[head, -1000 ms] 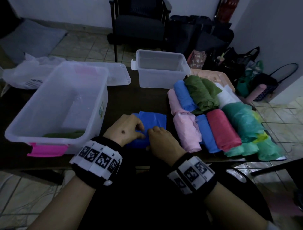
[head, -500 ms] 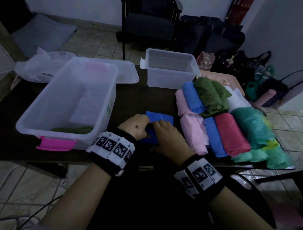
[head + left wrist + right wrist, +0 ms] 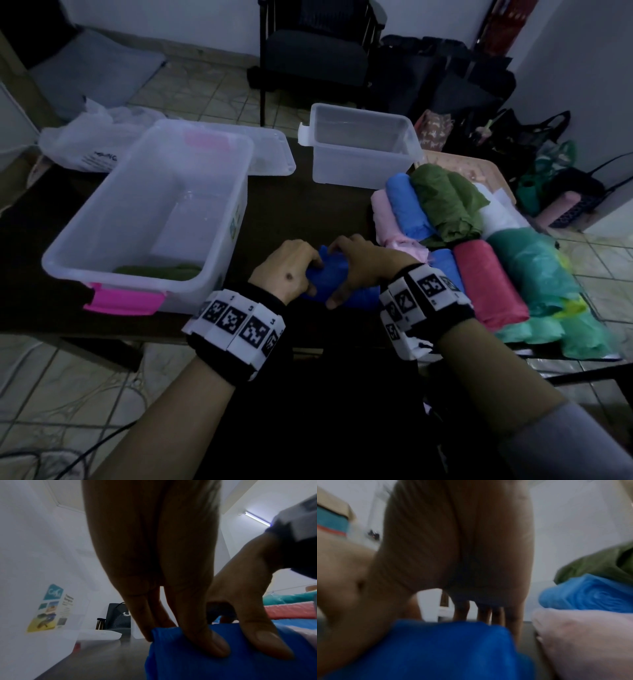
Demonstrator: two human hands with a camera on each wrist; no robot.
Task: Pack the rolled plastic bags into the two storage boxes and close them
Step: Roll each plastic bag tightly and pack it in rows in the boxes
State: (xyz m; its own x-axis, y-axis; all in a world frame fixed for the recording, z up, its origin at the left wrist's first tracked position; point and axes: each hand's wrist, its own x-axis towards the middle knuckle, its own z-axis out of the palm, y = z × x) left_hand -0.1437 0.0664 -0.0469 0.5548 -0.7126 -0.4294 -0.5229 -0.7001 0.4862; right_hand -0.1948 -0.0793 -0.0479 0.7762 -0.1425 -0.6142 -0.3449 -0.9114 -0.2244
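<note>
Gripping blue bag (image 3: 327,274), seemingly rolled, both hands

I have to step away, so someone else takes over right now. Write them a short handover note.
Left hand and right hand: both grip the dark blue bag on the table, near its front edge.
Large box, pink latch: open, one green bag inside; its lid lies behind it.
Small box: open; no bag seen inside.
Pile of rolled bags: right of the hands, unpacked.
Left: pack the blue bag and the pile, close both boxes.
</note>
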